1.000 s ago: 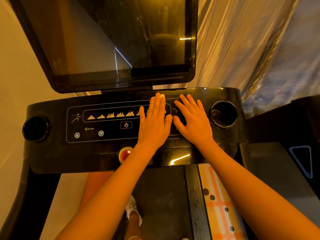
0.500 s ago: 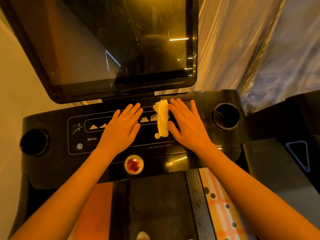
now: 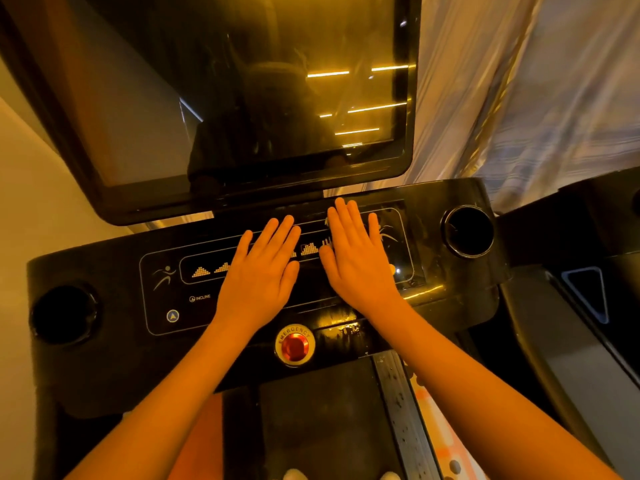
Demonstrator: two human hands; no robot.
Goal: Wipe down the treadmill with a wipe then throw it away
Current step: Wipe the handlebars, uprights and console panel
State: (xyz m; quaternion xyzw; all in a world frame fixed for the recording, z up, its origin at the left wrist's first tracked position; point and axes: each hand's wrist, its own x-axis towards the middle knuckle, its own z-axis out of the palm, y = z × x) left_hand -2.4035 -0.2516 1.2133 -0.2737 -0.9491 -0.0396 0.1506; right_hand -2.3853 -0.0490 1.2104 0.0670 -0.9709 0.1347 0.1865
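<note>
Two pale shoe tips [image 3: 294, 474] show at the bottom edge, on the dark belt [image 3: 311, 427] of the treadmill [image 3: 86, 375]. One grey side rail [image 3: 401, 410] runs along the belt's right.

Above the belt, on the front lip of the black console [image 3: 114, 258], sits one round red button [image 3: 294, 345] ringed with the word "EMERGENCY".

Both hands lie flat on the console's control panel, side by side but apart. The left hand [image 3: 258, 271] is spread with straight fingers and holds nothing. The right hand [image 3: 356, 258] is also flat, with fingers straight and pressed down. The wipe [image 3: 325, 222] is almost wholly hidden. Only a pale sliver shows by the right forefinger, so it seems to lie under that palm.

The panel reads "INCLINE" [image 3: 201, 297] at lower left, with one arrow key [image 3: 172, 316] below it. Two running-figure icons are printed, one at the left [image 3: 164, 277] and one just right of the right hand [image 3: 386, 232]. Four stepped bar-graph marks [image 3: 201, 271] are visible, two left of the hands and two between them.

There are two round cup holders, one at the left end [image 3: 64, 315] and one at the right [image 3: 467, 230].

Beyond stands one large dark screen [image 3: 242, 98] reflecting strip lights, with a pale striped curtain [image 3: 519, 81] to its right.
</note>
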